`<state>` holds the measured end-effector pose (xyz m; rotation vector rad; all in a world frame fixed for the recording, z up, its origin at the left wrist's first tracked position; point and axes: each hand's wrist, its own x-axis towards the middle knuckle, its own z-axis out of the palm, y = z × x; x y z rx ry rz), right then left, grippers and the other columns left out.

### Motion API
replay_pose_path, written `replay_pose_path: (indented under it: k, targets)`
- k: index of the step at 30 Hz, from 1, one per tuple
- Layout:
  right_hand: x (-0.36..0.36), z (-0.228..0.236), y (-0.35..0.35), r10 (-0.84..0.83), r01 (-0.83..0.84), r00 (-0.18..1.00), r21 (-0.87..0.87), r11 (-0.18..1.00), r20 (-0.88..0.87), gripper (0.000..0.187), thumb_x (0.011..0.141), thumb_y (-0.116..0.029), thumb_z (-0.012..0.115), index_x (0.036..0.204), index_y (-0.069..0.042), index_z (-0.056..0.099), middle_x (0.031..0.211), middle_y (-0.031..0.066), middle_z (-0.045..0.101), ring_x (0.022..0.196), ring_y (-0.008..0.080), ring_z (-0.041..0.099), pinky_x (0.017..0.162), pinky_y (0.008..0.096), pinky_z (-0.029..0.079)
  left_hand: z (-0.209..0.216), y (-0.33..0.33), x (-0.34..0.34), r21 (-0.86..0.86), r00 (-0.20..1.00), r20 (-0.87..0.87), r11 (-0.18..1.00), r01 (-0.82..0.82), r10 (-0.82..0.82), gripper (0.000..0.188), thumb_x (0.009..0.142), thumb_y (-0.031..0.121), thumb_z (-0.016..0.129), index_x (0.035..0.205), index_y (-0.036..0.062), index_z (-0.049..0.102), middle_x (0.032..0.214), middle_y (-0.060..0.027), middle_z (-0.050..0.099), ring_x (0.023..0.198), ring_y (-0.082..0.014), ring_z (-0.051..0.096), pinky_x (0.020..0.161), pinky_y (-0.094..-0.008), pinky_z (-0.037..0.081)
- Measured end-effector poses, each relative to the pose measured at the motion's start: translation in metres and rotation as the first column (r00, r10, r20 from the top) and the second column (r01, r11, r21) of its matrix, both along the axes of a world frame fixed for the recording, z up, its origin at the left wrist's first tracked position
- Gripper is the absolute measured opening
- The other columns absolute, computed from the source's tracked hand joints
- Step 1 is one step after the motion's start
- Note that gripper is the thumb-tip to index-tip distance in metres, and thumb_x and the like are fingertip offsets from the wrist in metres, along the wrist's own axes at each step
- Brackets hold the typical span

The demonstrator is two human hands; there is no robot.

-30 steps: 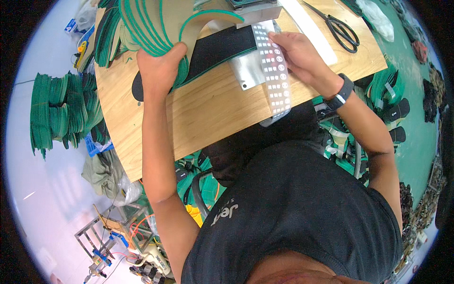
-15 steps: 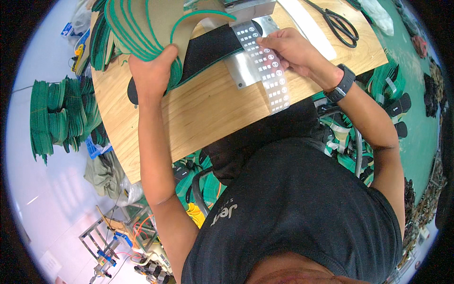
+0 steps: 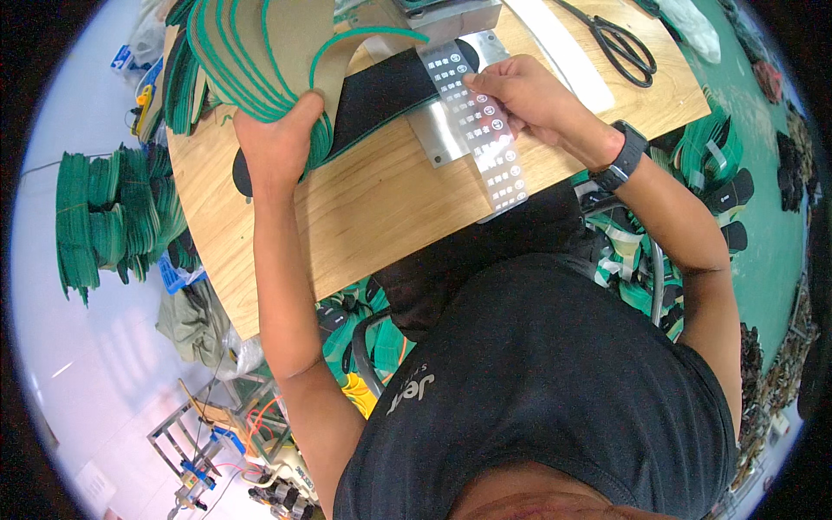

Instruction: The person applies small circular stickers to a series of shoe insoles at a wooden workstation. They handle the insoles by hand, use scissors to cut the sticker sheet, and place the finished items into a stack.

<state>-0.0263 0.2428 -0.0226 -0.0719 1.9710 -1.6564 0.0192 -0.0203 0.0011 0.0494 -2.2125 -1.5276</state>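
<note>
Evidently, the left hand [image 3: 279, 140] grips fanned green-edged insoles [image 3: 290, 52], partly hiding a black insole [image 3: 381, 94] roughly parallel to the desk's [image 3: 373, 221] near edge; the right hand [image 3: 539, 100] pinches printed clear film [image 3: 494, 156] across that insole, presumably keeping it straight, the film's tail reaching that edge.

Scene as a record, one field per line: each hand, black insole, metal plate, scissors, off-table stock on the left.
left hand: gripping fanned beige insoles with green edges
right hand: pinching a clear label strip with white printing
black insole: its right end crossed by the strip
metal plate: on the wooden table, partly beneath the insole and strip
black-handled scissors: far right of tabletop, untouched
off-table left: stacked green insoles
</note>
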Motion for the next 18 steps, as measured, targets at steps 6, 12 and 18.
replay_pose_path:
  k: [6, 12, 18]
  targets:
    - [0.0019, 0.0018, -0.0007, -0.020, 0.021, 0.999, -0.011, 1.000, 0.032, 0.028, 0.092, -0.025, 0.058, 0.076, -0.002, 0.062, 0.055, 0.0043, 0.060, 0.038, 0.0063, 0.051, 0.032, 0.0171, 0.035, 0.0025, 0.0042, 0.0012, 0.017, 1.000, -0.008, 1.000, 0.004, -0.004, 0.018, 0.066, 0.009, 0.067, 0.079, -0.0027, 0.062, 0.075, -0.0035, 0.063, 0.069, -0.0114, 0.057, 0.066, -0.0263, 0.046]
    - [-0.0021, -0.0018, 0.0043, 0.023, -0.023, 1.000, -0.011, 1.000, 0.007, 0.028, 0.091, -0.023, 0.058, 0.077, 0.000, 0.063, 0.059, 0.0067, 0.062, 0.043, 0.0102, 0.057, 0.034, 0.0207, 0.041, 0.0044, 0.0053, 0.0017, -0.060, 0.999, 0.015, 0.997, -0.038, 0.039, 0.017, 0.066, 0.010, 0.068, 0.077, -0.0021, 0.062, 0.072, -0.0036, 0.063, 0.067, -0.0110, 0.057, 0.066, -0.0267, 0.046]
    - [0.0031, 0.0058, -0.0005, -0.004, 0.004, 0.999, 0.009, 1.000, 0.041, 0.028, 0.092, -0.025, 0.058, 0.076, -0.003, 0.062, 0.055, 0.0035, 0.059, 0.040, 0.0057, 0.052, 0.034, 0.0179, 0.037, 0.0016, 0.0056, 0.0021, -0.104, 0.995, 0.041, 0.991, -0.085, 0.090, 0.018, 0.066, 0.011, 0.067, 0.076, -0.0026, 0.061, 0.072, -0.0042, 0.063, 0.067, -0.0113, 0.056, 0.065, -0.0271, 0.046]
